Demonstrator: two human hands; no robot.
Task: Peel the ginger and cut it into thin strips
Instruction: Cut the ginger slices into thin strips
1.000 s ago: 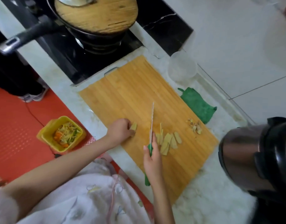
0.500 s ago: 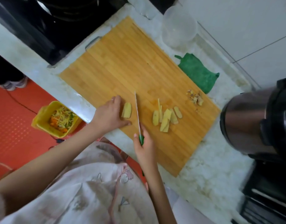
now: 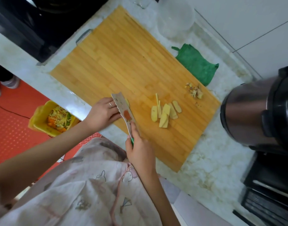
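A bamboo cutting board (image 3: 117,62) lies on the marble counter. My right hand (image 3: 138,150) grips the green handle of a knife (image 3: 123,110), whose blade is tilted flat-side up over the board's near edge. My left hand (image 3: 102,113) rests against the blade's left side, fingers on a ginger piece (image 3: 127,101) that is almost hidden behind the blade. Several ginger slices (image 3: 165,113) lie fanned in the board's right half, with one thin strip among them. A small heap of ginger peel (image 3: 194,91) sits near the board's right edge.
A green cloth (image 3: 196,64) lies on the counter beyond the board, and a clear plastic bowl (image 3: 175,22) stands behind it. A steel cooker (image 3: 257,110) stands right. The black stove (image 3: 34,26) is back left. A yellow scrap bin (image 3: 50,119) sits on the red floor.
The knife blade has tipped from upright to flat-side up and now covers most of the ginger piece. My left hand stays at that piece. The camera view dropped toward the board.
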